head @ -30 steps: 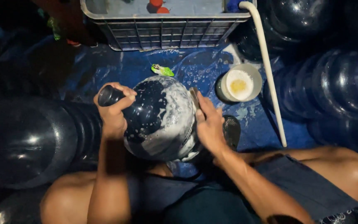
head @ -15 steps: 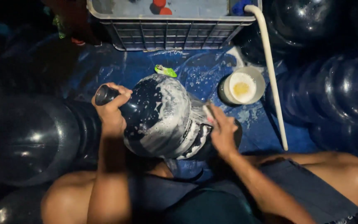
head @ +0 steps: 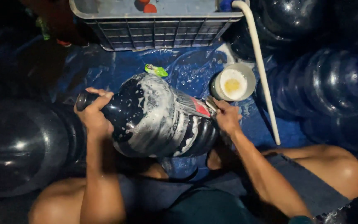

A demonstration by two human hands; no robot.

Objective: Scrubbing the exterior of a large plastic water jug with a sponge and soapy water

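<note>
A large dark blue water jug [head: 158, 118] lies on its side across my lap, streaked with white soap foam. My left hand [head: 93, 114] grips its neck at the left end. At the jug's lower body, my right hand [head: 227, 117] presses a small scrubbing pad [head: 211, 103] against the wall next to a red and white label. The pad is mostly hidden by my fingers.
A white bowl [head: 233, 83] of soapy liquid sits on the blue tarp [head: 187, 70] to the right. A white hose [head: 262, 70] runs from a grey plastic crate [head: 156, 25] at the top. A green scrap [head: 156, 70] lies behind the jug. Several dark jugs [head: 336, 79] crowd both sides.
My right hand has slid from the jug's middle toward its base, to the right. The jug has turned, so the label now shows. My left hand keeps its hold on the neck.
</note>
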